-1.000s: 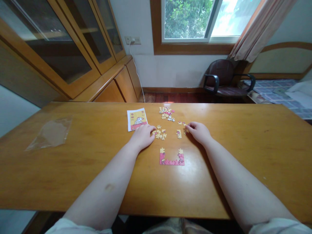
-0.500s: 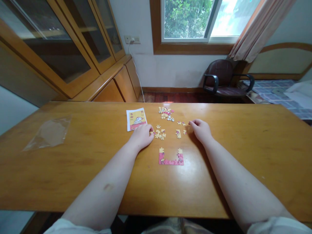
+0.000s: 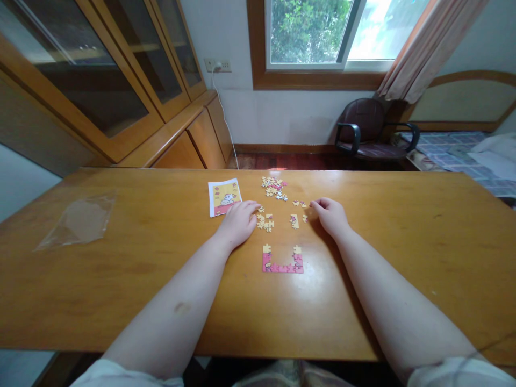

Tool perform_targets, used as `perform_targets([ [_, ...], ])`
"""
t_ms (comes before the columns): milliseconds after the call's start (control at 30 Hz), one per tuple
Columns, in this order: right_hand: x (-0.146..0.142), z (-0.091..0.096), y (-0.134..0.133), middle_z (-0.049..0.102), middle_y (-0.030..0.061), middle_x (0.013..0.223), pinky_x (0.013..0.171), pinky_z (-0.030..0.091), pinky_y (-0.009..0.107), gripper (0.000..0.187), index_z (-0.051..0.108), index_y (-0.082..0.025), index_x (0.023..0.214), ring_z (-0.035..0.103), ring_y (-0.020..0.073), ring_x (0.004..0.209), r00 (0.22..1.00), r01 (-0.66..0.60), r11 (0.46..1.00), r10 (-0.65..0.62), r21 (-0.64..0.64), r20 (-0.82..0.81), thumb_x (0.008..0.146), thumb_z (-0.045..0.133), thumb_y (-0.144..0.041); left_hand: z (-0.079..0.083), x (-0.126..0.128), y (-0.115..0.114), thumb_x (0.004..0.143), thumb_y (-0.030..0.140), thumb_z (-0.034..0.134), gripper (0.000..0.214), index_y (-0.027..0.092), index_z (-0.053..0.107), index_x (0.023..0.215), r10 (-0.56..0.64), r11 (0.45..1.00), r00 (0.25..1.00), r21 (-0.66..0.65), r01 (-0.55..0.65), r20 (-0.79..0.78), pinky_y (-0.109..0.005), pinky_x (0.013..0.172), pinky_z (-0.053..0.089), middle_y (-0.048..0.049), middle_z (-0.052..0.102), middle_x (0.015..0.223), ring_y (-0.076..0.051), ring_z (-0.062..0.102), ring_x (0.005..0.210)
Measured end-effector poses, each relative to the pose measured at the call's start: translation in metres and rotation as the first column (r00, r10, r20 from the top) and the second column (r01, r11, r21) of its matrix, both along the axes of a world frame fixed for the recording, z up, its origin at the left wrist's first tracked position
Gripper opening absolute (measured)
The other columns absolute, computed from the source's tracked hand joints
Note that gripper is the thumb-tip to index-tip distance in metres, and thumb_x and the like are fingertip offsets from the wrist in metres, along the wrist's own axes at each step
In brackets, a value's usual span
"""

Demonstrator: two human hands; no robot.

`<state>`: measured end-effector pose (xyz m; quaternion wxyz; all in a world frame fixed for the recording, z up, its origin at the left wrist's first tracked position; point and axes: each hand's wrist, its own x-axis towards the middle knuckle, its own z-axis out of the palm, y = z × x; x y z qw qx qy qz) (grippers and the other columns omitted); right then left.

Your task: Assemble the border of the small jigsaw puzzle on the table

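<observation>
My left hand (image 3: 238,224) is open, its fingers reaching over the near corner of a printed picture card (image 3: 224,198) to a small group of yellow puzzle pieces (image 3: 265,223). The fingertips are by one piece at the top of that group. My right hand (image 3: 331,215) rests on the table with fingers curled together, just right of two small puzzle pieces (image 3: 299,203); what its fingertips hold, if anything, is hidden. Between the hands lies a joined yellow piece (image 3: 295,221). Nearer to me, a U-shaped pink and yellow puzzle border (image 3: 282,268) lies flat.
A heap of mixed puzzle pieces (image 3: 274,186) lies toward the table's far edge. On the left is a clear plastic bag (image 3: 83,217). Beyond the wooden table (image 3: 161,258) stand a glass-door cabinet (image 3: 161,115), an armchair (image 3: 365,129) and a bed (image 3: 447,150).
My left hand's fingers have stretched out and shifted slightly right and away from me, over the edge of the yellow pieces. The right hand has barely moved.
</observation>
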<state>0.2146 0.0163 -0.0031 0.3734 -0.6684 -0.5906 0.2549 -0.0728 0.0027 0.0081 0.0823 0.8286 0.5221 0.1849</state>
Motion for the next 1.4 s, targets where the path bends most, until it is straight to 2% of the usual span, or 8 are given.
perform_targets([
  [100, 0.0, -0.001, 0.0, 0.06, 0.0004, 0.063, 0.062, 0.035, 0.028, 0.03, 0.065, -0.017, 0.068, 0.053, 0.0164, 0.065, 1.0, 0.001, 1.0, -0.001, -0.005, 0.002, 0.077, 0.054, -0.044, 0.001, -0.001, 0.0, 0.086, 0.018, 0.046, 0.036, 0.018, 0.062, 0.119, -0.063, 0.998, 0.998, 0.003, 0.063, -0.003, -0.044, 0.103, 0.039, -0.0087, 0.061, 0.127, -0.024, 0.053, 0.117],
  [267, 0.0, 0.001, -0.001, 0.058, -0.0003, 0.061, 0.06, 0.034, 0.027, 0.03, 0.063, -0.018, 0.066, 0.052, 0.0159, 0.064, 1.0, -0.002, 1.0, 0.002, -0.011, 0.004, 0.077, 0.054, -0.044, 0.007, 0.002, -0.006, 0.084, 0.014, 0.048, 0.03, 0.023, 0.068, 0.105, -0.173, 0.984, 0.985, 0.046, 0.172, 0.018, -0.043, 0.099, 0.039, -0.0045, 0.069, 0.105, -0.022, 0.057, 0.103],
  [367, -0.001, 0.002, -0.001, 0.058, -0.0004, 0.061, 0.06, 0.034, 0.027, 0.029, 0.062, -0.018, 0.066, 0.051, 0.0158, 0.064, 1.0, -0.005, 1.0, 0.005, -0.016, 0.015, 0.077, 0.053, -0.043, 0.009, 0.004, -0.009, 0.084, 0.018, 0.052, 0.028, 0.025, 0.069, 0.105, -0.218, 0.975, 0.976, 0.046, 0.218, -0.003, -0.044, 0.097, 0.039, -0.0048, 0.067, 0.105, -0.023, 0.056, 0.102],
  [633, 0.0, 0.002, -0.001, 0.059, 0.0, 0.062, 0.061, 0.035, 0.027, 0.03, 0.063, -0.018, 0.068, 0.052, 0.0163, 0.064, 1.0, -0.008, 1.0, 0.008, -0.016, 0.016, 0.077, 0.053, -0.044, 0.008, 0.005, -0.009, 0.081, 0.022, 0.055, 0.014, 0.023, 0.068, 0.087, -0.175, 0.985, 0.984, 0.0, 0.175, -0.034, -0.043, 0.096, 0.039, -0.0052, 0.066, 0.104, -0.024, 0.054, 0.104],
  [800, 0.0, 0.002, -0.002, 0.059, 0.0004, 0.062, 0.06, 0.035, 0.028, 0.031, 0.063, -0.018, 0.067, 0.052, 0.0164, 0.064, 1.0, -0.018, 1.0, 0.018, -0.01, 0.016, 0.077, 0.053, -0.045, 0.012, 0.004, -0.011, 0.079, 0.018, 0.054, 0.017, 0.022, 0.066, 0.089, -0.107, 0.994, 0.993, 0.001, 0.107, -0.046, -0.043, 0.095, 0.04, -0.0058, 0.065, 0.104, -0.024, 0.054, 0.103],
  [967, -0.001, 0.002, -0.002, 0.058, 0.0001, 0.061, 0.06, 0.035, 0.027, 0.031, 0.062, -0.018, 0.066, 0.052, 0.0161, 0.064, 1.0, -0.021, 1.0, 0.022, -0.015, 0.012, 0.077, 0.053, -0.046, 0.016, 0.008, -0.015, 0.083, 0.02, 0.054, 0.015, 0.024, 0.068, 0.087, -0.224, 0.975, 0.973, -0.01, 0.224, -0.05, -0.042, 0.097, 0.037, -0.0043, 0.065, 0.106, -0.024, 0.053, 0.107],
  [1133, -0.001, 0.003, -0.002, 0.057, -0.0001, 0.061, 0.059, 0.034, 0.027, 0.032, 0.062, -0.018, 0.066, 0.052, 0.0159, 0.063, 0.999, -0.023, 0.999, 0.024, -0.025, 0.025, 0.077, 0.052, -0.046, 0.015, 0.011, -0.015, 0.081, 0.029, 0.063, 0.009, 0.022, 0.065, 0.076, -0.233, 0.972, 0.971, -0.037, 0.231, -0.052, -0.041, 0.094, 0.038, -0.0036, 0.067, 0.1, -0.024, 0.053, 0.104],
  [1400, -0.001, 0.003, -0.002, 0.06, 0.0003, 0.062, 0.06, 0.035, 0.027, 0.031, 0.062, -0.018, 0.066, 0.053, 0.0164, 0.064, 1.0, -0.021, 1.0, 0.022, -0.021, 0.018, 0.078, 0.053, -0.045, 0.018, 0.012, -0.016, 0.085, 0.023, 0.055, 0.014, 0.024, 0.068, 0.084, -0.349, 0.935, 0.936, -0.086, 0.344, -0.051, -0.039, 0.092, 0.037, -0.0015, 0.07, 0.089, -0.02, 0.058, 0.094],
])
